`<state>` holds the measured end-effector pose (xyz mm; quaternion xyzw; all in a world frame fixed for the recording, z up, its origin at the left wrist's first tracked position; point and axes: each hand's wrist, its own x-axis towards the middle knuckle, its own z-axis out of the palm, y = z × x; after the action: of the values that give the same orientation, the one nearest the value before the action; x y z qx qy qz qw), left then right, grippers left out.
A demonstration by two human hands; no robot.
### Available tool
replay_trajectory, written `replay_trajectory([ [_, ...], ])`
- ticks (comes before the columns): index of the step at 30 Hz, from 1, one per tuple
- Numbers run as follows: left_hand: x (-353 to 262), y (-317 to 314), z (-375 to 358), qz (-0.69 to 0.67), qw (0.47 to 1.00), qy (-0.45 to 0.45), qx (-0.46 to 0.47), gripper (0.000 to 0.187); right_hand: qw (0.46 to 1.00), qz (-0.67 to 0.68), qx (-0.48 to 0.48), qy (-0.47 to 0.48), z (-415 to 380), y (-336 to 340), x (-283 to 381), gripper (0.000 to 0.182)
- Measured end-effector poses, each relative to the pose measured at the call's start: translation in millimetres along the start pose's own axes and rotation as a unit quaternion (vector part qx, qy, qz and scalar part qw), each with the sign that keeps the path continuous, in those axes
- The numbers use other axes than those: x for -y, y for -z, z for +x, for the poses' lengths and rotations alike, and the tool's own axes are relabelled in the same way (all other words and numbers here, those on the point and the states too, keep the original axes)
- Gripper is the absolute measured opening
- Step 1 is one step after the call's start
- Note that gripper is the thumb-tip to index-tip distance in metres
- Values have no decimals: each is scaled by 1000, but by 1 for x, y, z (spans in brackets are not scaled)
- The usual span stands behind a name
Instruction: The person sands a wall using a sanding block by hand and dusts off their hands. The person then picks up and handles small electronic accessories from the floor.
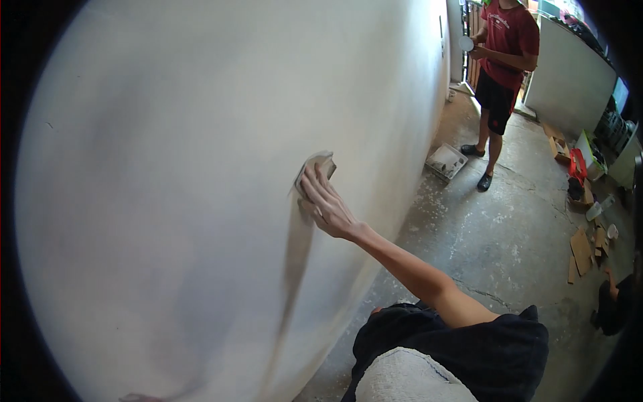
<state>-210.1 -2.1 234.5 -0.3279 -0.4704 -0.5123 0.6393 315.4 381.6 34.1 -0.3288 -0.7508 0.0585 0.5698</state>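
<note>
My right hand (327, 204) reaches out and presses a piece of sandpaper (326, 161) flat against the white wall (167, 167). Its fingers lie over the sheet, and the sheet's edges curl up beside them. The wall is smooth and pale, with faint grey patches, and the arm casts a long shadow down it. At the bottom left edge of the view, a small sliver of what looks like my left hand (140, 398) shows by the wall; its fingers are mostly cut off.
A person in a red shirt (510, 40) stands by the wall, holding a round white thing (466, 44). Near their feet sits a tray (447, 162). Cardboard pieces (581, 251) and boxes lie along the right. Part of another person (613, 305) shows at the right edge.
</note>
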Motion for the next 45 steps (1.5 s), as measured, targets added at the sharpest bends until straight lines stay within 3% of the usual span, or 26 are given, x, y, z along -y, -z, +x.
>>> replay_trajectory([
  [3, 6, 3, -5, -13, 999, -44, 4, 44, 999, -39, -21, 21, 16, 1, 7, 57],
  [7, 16, 2, -5, -13, 1000, 17, -8, 47, 994, -24, -106, 6, 43, 4, 4, 53],
  [12, 19, 6, -2, -6, 999, -50, 5, 37, 995, -24, -97, 18, 40, 3, 9, 55],
  [15, 90, 30, -10, 113, 992, -23, 60, 35, 994, -39, -101, 27, 40, 1, 3, 53],
  [27, 87, 32, -11, 115, 992, -21, 53, 33, 983, 10, -178, 39, 40, 8, 3, 26],
  [31, 72, 28, -11, 100, 993, -42, 46, 33, 956, 72, -281, -45, 51, 15, 15, 15],
  [33, 71, 29, -10, 127, 990, -24, 49, 33, 892, 265, -237, -279, 53, 29, 24, 23],
  [35, 73, 29, -10, 126, 990, -35, 48, 33, 896, 259, -225, -281, 53, 35, 12, 32],
  [37, 81, 31, -12, 125, 990, -44, 47, 33, 775, 505, -227, -304, 53, 40, 11, 29],
  [38, 84, 31, -11, 125, 990, -47, 49, 33, 745, 557, -202, -307, 50, 44, 7, 28],
  [42, 83, 27, -13, 125, 990, -47, 44, 32, 706, 607, -182, -316, 49, 57, 4, 30],
  [45, 83, 25, -11, 111, 992, -34, 43, 32, 662, 613, -211, -376, 52, 67, 12, 32],
])
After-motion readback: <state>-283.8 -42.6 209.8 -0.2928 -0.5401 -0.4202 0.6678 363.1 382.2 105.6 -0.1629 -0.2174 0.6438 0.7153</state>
